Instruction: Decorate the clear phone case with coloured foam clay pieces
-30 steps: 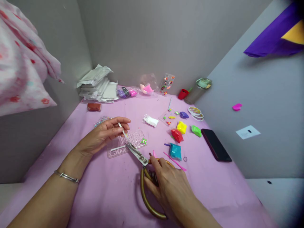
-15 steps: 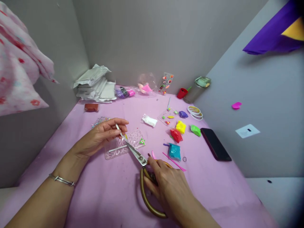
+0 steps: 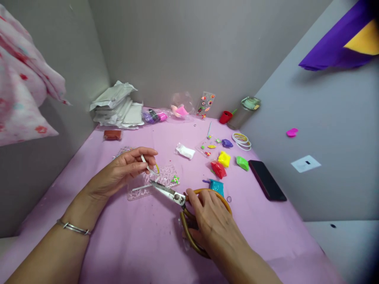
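Note:
My left hand [image 3: 124,169] pinches a thin curved strip [image 3: 149,167], white with a yellow end, just above a clear patterned phone case [image 3: 146,185] lying on the pink table [image 3: 148,240]. My right hand [image 3: 211,225] grips the gold-brown handles of a pair of scissors [image 3: 170,193]. The blades point left toward the strip and lie shut over the case's near edge. A small green and pink flower decoration [image 3: 175,179] sits on the case.
Coloured clay packs, red [image 3: 218,169], yellow [image 3: 224,158], green [image 3: 242,163], blue [image 3: 216,185] and white [image 3: 185,150], lie mid-table. A black phone [image 3: 266,179], tape rings [image 3: 242,140], a red cup [image 3: 225,116] and a jar [image 3: 244,110] stand right. Stacked packets [image 3: 117,106] sit back left.
The scissors have swung down and left, away from the strip, blades now closed over the case. The strip in my left hand now curls free. The right hand turned with the handles.

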`<action>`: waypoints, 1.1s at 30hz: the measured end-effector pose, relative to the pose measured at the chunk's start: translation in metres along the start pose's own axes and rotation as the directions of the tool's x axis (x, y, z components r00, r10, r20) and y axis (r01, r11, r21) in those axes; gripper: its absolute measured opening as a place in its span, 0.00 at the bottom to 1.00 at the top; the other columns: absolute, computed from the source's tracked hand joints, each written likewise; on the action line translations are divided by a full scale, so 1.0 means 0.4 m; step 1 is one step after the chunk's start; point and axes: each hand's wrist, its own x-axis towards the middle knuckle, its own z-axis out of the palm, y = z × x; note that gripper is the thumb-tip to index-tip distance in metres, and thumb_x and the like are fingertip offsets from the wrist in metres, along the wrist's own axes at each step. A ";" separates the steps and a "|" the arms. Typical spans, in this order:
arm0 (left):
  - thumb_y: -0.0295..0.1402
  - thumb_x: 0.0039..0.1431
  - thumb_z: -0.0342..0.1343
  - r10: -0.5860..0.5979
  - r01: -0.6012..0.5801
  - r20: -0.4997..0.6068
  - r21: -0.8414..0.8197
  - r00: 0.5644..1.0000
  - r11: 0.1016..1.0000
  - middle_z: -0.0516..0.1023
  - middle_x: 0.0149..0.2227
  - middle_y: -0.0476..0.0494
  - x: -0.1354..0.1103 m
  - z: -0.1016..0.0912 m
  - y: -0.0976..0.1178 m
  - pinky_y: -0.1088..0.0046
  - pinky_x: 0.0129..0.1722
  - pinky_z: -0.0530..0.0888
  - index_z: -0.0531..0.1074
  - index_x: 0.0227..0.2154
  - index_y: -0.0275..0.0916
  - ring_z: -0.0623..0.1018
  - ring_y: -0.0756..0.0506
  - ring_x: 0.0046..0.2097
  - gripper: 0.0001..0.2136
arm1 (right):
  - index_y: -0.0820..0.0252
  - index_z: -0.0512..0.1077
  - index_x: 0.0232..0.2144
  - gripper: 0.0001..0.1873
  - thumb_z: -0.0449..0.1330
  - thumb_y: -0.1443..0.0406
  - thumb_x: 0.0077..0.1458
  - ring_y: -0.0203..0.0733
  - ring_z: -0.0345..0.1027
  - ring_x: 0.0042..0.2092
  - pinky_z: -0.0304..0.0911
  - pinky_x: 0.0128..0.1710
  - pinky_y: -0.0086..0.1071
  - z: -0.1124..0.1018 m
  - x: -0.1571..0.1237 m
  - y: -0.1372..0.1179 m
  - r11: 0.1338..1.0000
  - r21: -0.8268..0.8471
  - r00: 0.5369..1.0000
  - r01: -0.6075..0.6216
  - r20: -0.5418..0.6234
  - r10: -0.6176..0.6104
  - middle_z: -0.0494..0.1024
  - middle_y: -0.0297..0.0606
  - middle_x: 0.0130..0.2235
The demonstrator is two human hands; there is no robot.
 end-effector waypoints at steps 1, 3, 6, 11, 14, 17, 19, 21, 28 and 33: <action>0.32 0.57 0.65 0.005 -0.005 0.001 -0.017 1.000 1.000 0.79 0.38 0.46 0.000 0.002 0.002 0.76 0.42 0.73 0.80 0.46 0.44 0.75 0.46 0.41 0.13 | 0.60 0.69 0.49 0.26 0.65 0.72 0.46 0.53 0.71 0.41 0.69 0.38 0.42 -0.001 0.000 0.004 1.000 -0.006 1.000 0.009 -0.014 -0.009 0.75 0.48 0.42; 0.31 0.56 0.66 0.024 -0.024 -0.014 -0.066 1.000 0.998 0.78 0.36 0.46 -0.001 0.005 0.007 0.77 0.40 0.73 0.81 0.45 0.43 0.75 0.47 0.40 0.13 | 0.60 0.67 0.54 0.31 0.66 0.71 0.45 0.54 0.70 0.41 0.69 0.38 0.42 -0.004 -0.004 0.015 0.999 -0.018 0.999 0.028 -0.032 -0.029 0.75 0.49 0.43; 0.30 0.54 0.68 0.066 -0.078 -0.087 -0.149 0.994 0.986 0.77 0.33 0.46 -0.004 0.006 0.015 0.79 0.37 0.73 0.82 0.42 0.42 0.74 0.47 0.38 0.12 | 0.61 0.64 0.58 0.34 0.64 0.70 0.49 0.54 0.71 0.42 0.70 0.39 0.43 -0.004 -0.014 0.034 0.999 -0.020 0.997 0.045 -0.061 -0.046 0.74 0.51 0.44; 0.28 0.48 0.70 0.102 -0.169 -0.244 -0.273 0.965 0.947 0.75 0.32 0.50 -0.010 -0.002 0.031 0.82 0.33 0.73 0.81 0.40 0.43 0.72 0.49 0.36 0.14 | 0.61 0.60 0.62 0.38 0.64 0.71 0.49 0.55 0.71 0.46 0.71 0.43 0.47 0.012 -0.034 0.069 0.998 0.016 0.989 0.056 -0.141 -0.053 0.74 0.52 0.47; 0.27 0.46 0.71 0.088 -0.194 -0.300 -0.348 0.950 0.917 0.73 0.32 0.51 -0.010 -0.007 0.037 0.83 0.31 0.74 0.81 0.39 0.44 0.71 0.50 0.35 0.16 | 0.61 0.59 0.63 0.41 0.65 0.72 0.47 0.58 0.71 0.49 0.72 0.44 0.50 0.021 -0.045 0.086 0.999 0.018 0.981 0.044 -0.190 -0.040 0.74 0.53 0.48; 0.28 0.45 0.72 0.063 -0.186 -0.318 -0.374 0.946 0.909 0.73 0.32 0.51 -0.011 -0.011 0.037 0.83 0.32 0.75 0.81 0.39 0.45 0.71 0.50 0.35 0.16 | 0.60 0.62 0.60 0.36 0.66 0.71 0.49 0.58 0.73 0.49 0.73 0.45 0.49 0.022 -0.055 0.102 0.999 0.040 0.963 -0.001 -0.269 0.012 0.75 0.52 0.48; 0.29 0.45 0.73 0.045 -0.171 -0.325 -0.368 0.945 0.914 0.73 0.32 0.51 -0.013 -0.011 0.034 0.83 0.33 0.76 0.81 0.39 0.45 0.71 0.50 0.36 0.16 | 0.58 0.68 0.55 0.28 0.64 0.72 0.52 0.56 0.74 0.48 0.73 0.44 0.47 0.017 -0.060 0.117 0.995 0.084 0.944 -0.058 -0.321 0.082 0.76 0.50 0.47; 0.30 0.45 0.73 0.033 -0.150 -0.319 -0.348 0.947 0.925 0.74 0.32 0.50 -0.012 -0.007 0.031 0.83 0.33 0.76 0.81 0.39 0.45 0.72 0.49 0.36 0.16 | 0.55 0.71 0.52 0.23 0.62 0.71 0.53 0.52 0.75 0.45 0.73 0.42 0.43 0.010 -0.067 0.138 0.977 0.172 0.926 -0.126 -0.333 0.178 0.78 0.46 0.46; 0.29 0.49 0.71 0.022 -0.108 -0.281 -0.293 0.960 0.950 0.75 0.33 0.49 -0.001 0.006 0.015 0.82 0.33 0.76 0.81 0.41 0.42 0.73 0.50 0.37 0.15 | 0.57 0.75 0.46 0.15 0.61 0.58 0.60 0.42 0.74 0.34 0.70 0.34 0.30 -0.010 -0.092 0.210 0.557 0.787 0.888 -0.264 -0.027 0.458 0.78 0.35 0.34; 0.30 0.50 0.71 0.021 -0.104 -0.279 -0.284 0.960 0.953 0.76 0.33 0.49 -0.001 0.004 0.011 0.81 0.36 0.77 0.80 0.41 0.41 0.74 0.49 0.37 0.14 | 0.60 0.75 0.45 0.22 0.63 0.53 0.54 0.36 0.64 0.22 0.61 0.20 0.27 -0.016 -0.096 0.235 0.339 0.891 0.842 -0.302 0.083 0.533 0.72 0.31 0.25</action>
